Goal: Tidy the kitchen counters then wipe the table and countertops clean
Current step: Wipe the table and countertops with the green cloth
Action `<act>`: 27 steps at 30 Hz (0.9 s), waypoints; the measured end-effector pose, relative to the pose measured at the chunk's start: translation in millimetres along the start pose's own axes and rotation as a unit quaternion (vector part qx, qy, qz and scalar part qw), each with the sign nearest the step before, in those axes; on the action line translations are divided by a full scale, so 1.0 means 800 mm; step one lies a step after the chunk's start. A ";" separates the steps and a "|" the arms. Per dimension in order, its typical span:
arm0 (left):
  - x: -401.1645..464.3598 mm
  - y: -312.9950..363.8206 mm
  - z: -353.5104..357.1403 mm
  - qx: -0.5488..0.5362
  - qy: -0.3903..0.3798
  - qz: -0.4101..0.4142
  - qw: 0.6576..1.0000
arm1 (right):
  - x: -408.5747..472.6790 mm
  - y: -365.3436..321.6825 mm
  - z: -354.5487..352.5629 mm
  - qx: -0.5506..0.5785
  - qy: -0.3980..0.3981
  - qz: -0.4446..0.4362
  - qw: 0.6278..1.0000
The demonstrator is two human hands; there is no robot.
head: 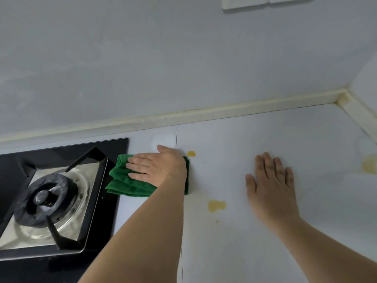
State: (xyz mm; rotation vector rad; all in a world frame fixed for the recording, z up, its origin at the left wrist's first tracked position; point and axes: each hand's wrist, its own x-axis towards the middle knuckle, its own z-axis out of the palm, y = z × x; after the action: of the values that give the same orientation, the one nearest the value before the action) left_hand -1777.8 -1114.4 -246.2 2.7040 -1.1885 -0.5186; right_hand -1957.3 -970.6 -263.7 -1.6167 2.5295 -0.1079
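A folded green cloth lies on the white countertop, right beside the black gas hob. My left hand presses down flat on the cloth, fingers pointing left toward the hob. My right hand rests palm down on the bare countertop to the right, fingers spread, holding nothing. Yellow stains mark the counter: a small one just behind the cloth, a larger one between my two arms, and another at the right edge.
A black glass gas hob with a burner and pan support fills the left. A cream backsplash strip runs along the grey wall and turns at the right corner. White wall switches sit at the top.
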 end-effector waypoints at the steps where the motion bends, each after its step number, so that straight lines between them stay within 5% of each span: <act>1: 0.003 0.004 -0.001 0.003 -0.002 0.014 1.000 | -0.001 0.000 0.000 0.002 0.003 0.000 1.000; 15: 0.056 0.017 0.004 0.109 -0.001 0.326 0.939 | 0.001 0.002 0.007 0.005 0.014 0.001 1.000; 21: 0.052 -0.031 -0.014 0.108 -0.067 0.544 0.829 | -0.001 -0.001 0.005 0.015 0.025 -0.002 1.000; 27: 0.051 -0.028 -0.009 0.116 -0.007 0.489 0.864 | 0.000 -0.001 0.004 0.012 0.026 -0.004 1.000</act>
State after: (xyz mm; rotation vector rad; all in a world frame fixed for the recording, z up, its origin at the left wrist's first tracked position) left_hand -1734.3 -1129.6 -255.8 1.8129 -2.4594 -0.2297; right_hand -1956.3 -970.6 -267.2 -1.6369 2.5494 -0.1840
